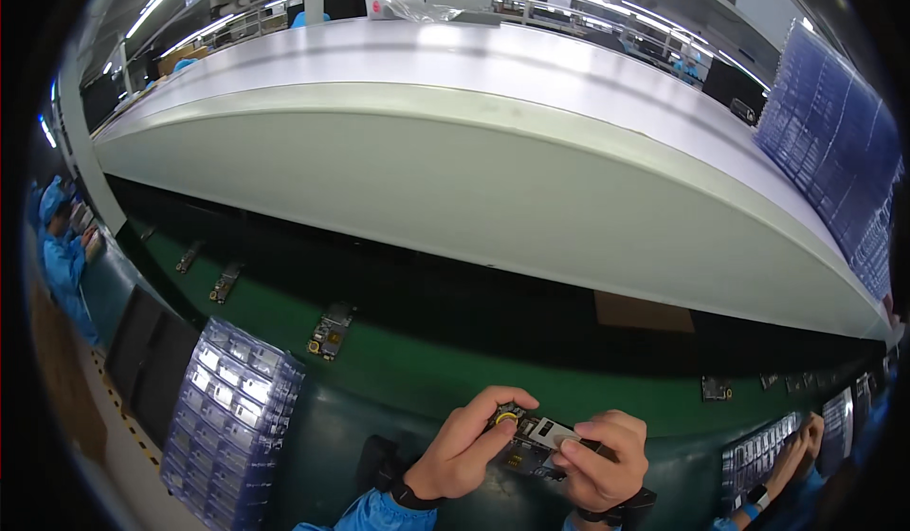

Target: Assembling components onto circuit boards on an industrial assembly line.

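Observation:
A small dark circuit board [517, 459] with a yellow ring at its upper left lies between my hands. My left hand [460, 448] is closed around its left end, the thumb resting near the ring. My right hand [609, 457] pinches a small silver-white plate [550, 430] with dark slots at the board's right side. Whether that plate is fixed to the board or only laid against it, I cannot tell. Both wrists wear black bands. The fingers hide the board's ends.
A green belt [417, 379] runs beneath a white shelf [493, 142]; circuit boards lie on it, one [332, 331] ahead-left. Clear plastic trays [227, 417] stand at left beside a black tray [152, 346]. Another person's hands [791, 460] work over a tray at right; plastic sheets [829, 152] lean far right.

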### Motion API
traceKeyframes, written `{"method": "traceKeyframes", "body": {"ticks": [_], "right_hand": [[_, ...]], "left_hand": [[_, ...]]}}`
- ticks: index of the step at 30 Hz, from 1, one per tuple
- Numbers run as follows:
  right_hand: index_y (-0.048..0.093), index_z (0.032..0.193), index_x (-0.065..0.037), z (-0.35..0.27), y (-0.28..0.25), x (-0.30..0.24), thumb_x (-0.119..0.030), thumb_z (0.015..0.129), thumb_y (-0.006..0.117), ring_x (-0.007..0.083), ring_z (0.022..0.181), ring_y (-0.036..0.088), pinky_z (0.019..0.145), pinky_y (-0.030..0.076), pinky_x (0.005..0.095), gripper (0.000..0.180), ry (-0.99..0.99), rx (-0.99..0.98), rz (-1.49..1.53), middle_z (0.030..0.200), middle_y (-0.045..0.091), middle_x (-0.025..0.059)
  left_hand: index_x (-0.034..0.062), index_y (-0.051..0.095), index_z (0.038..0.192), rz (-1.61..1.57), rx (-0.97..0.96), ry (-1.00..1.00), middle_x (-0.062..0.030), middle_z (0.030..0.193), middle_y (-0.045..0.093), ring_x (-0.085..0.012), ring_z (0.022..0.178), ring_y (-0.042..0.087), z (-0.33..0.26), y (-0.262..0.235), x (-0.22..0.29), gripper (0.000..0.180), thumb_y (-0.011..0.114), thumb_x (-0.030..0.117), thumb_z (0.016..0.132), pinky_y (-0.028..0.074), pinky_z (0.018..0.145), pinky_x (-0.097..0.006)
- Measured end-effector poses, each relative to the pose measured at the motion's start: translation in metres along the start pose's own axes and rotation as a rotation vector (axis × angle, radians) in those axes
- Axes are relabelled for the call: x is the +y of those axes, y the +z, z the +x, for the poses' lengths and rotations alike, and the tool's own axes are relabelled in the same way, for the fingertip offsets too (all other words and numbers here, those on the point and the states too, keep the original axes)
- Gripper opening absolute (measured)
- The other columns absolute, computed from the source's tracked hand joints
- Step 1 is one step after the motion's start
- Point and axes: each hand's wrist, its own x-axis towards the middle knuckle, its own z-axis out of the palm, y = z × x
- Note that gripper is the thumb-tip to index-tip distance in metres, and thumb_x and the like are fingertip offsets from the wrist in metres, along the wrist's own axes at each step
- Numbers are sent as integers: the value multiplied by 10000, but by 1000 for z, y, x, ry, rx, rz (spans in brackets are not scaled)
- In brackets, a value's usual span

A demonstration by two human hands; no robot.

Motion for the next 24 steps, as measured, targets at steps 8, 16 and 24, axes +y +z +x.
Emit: {"method": "traceKeyframes", "body": {"ticks": [8, 16, 24], "right_hand": [[785, 932, -141, 4, -8, -5, -207, 709, 865, 263, 901, 585, 744, 540, 384, 246, -45, -79, -17, 982, 705, 63], [788, 934, -161, -1, -2, -6, -194, 691, 867, 258, 904, 585, 751, 549, 391, 257, -27, -96, -1, 975, 708, 48], [790, 911, -158, -2, -2, -10, -195, 676, 880, 248, 895, 589, 748, 544, 378, 254, -29, -67, 37, 968, 709, 48]], "left_hand": [[-36, 504, 1269, -199, 90, 10, -147, 1139, 647, -192, 1056, 631, -15, 5, -12, 361, 485, 52, 919, 477, 956, -325], [-33, 503, 1291, -130, 39, 76, -126, 1133, 639, -155, 1000, 603, -17, 3, -4, 357, 469, 31, 941, 478, 907, -304], [-34, 501, 1289, -180, 43, 112, -126, 1141, 640, -155, 1004, 603, -19, 5, -4, 347, 474, 44, 952, 474, 914, -306]]}}
